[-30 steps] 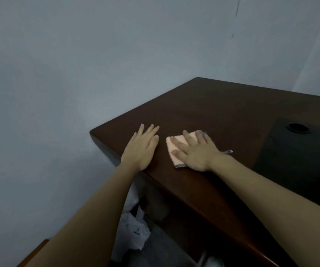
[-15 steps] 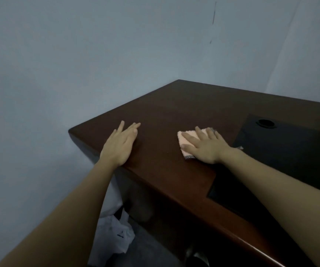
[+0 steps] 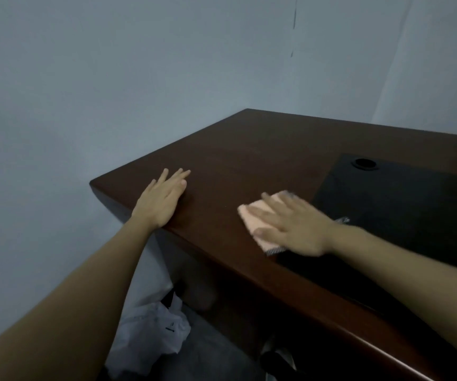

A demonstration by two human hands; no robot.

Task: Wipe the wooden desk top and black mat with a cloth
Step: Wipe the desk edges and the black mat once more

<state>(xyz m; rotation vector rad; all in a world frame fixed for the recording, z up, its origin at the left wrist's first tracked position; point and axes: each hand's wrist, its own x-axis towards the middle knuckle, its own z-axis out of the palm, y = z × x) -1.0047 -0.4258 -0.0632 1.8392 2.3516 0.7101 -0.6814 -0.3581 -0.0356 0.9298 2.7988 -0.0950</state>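
Note:
A dark brown wooden desk top (image 3: 249, 149) fills the middle of the view. A black mat (image 3: 403, 199) lies on its right part. My right hand (image 3: 296, 226) lies flat, fingers spread, pressing a pink cloth (image 3: 252, 220) with a grey edge onto the wood, right at the mat's left border. The hand is motion-blurred. My left hand (image 3: 161, 200) rests flat on the wood near the desk's left front corner, holding nothing.
A round cable hole (image 3: 364, 163) sits at the far end of the mat. Grey walls stand close behind and left of the desk. Under the desk's left end lie white plastic bags (image 3: 150, 336) on the floor.
My right hand has slid the pink cloth to the right, away from my left hand, up to the mat's edge. My left hand stayed put. The camera view shifted.

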